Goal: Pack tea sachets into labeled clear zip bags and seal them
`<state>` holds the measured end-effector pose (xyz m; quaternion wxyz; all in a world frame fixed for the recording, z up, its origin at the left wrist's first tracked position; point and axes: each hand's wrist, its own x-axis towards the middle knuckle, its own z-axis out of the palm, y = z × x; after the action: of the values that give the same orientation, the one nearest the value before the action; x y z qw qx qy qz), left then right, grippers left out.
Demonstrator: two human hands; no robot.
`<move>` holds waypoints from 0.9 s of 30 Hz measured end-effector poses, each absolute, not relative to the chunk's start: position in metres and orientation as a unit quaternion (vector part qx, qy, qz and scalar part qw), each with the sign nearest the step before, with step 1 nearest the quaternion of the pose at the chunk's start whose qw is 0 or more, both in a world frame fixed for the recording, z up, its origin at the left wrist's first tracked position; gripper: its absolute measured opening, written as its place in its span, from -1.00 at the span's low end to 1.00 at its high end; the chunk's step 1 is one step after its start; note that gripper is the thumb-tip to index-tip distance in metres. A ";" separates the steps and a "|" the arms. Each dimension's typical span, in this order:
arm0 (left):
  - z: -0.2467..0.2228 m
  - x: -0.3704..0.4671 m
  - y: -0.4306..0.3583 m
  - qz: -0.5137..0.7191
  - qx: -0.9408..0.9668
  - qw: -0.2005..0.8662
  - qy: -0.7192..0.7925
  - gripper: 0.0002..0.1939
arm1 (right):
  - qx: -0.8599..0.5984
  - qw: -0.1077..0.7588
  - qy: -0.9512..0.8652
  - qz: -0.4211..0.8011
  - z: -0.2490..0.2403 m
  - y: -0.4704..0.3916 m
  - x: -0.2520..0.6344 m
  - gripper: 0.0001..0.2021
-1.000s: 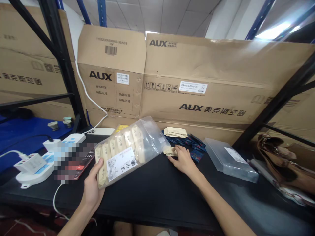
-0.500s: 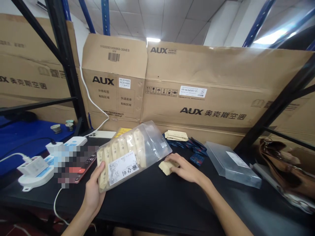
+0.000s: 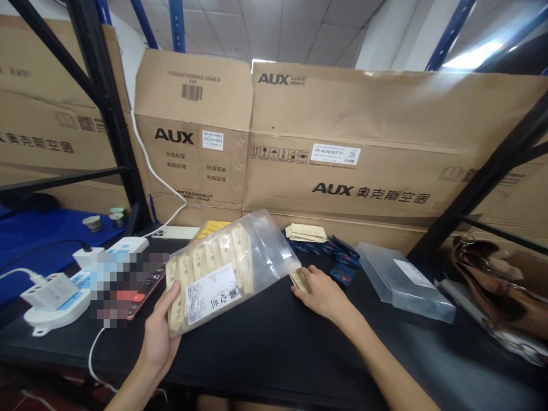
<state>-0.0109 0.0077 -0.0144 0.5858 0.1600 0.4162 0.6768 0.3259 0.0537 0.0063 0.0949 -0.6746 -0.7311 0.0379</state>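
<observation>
My left hand (image 3: 161, 325) grips the lower left end of a clear plastic bag (image 3: 274, 245), tilted above the black table. Inside the bag, several beige paper packets (image 3: 213, 255) stand in a row behind a white printed label (image 3: 213, 294). My right hand (image 3: 321, 288) is closed on a small beige packet (image 3: 298, 281) beside the bag's right end. The fingers cover most of that packet, and I cannot tell whether it touches the bag.
Beige packets (image 3: 306, 232) lie on dark blue sachets (image 3: 342, 251) at the back. A clear plastic case (image 3: 405, 282) and a brown bag (image 3: 488, 279) stand right. A power strip (image 3: 55, 308) and phone (image 3: 148, 288) lie left. Cardboard (image 3: 334, 114) walls the back.
My right hand has turned and shifted slightly right with the beige packet, now at the bag's right end. My left hand still holds the bag. The view has shifted a little.
</observation>
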 end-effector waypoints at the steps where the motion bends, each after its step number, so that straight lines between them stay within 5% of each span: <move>1: -0.015 -0.011 0.008 0.677 0.160 0.586 0.416 -0.38 | -0.679 0.100 -0.726 0.046 0.006 0.054 0.327 -0.70; 5: -0.015 -0.011 0.009 0.678 0.158 0.589 0.411 -0.38 | -0.698 0.161 -0.697 0.043 0.010 0.061 0.339 -0.53; 8: -0.014 -0.011 0.008 0.671 0.154 0.593 0.416 -0.39 | -0.657 0.382 -0.648 0.049 0.018 0.063 0.346 -0.29; 11: -0.013 -0.011 0.007 0.661 0.152 0.599 0.427 -0.39 | -0.490 0.637 -0.583 0.120 0.027 0.056 0.344 -0.37; 13: -0.014 -0.011 0.006 0.652 0.158 0.604 0.431 -0.37 | -0.403 0.685 -0.575 0.196 0.032 0.046 0.336 -0.43; 27: -0.023 -0.013 0.003 0.635 0.232 0.579 0.455 -0.22 | -0.370 0.468 -0.619 0.510 0.049 0.017 0.325 -0.44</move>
<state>-0.0129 0.0033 -0.0226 0.5792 0.2320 0.4551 0.6352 0.3246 0.0173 0.0487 0.4679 -0.3704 -0.6194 0.5101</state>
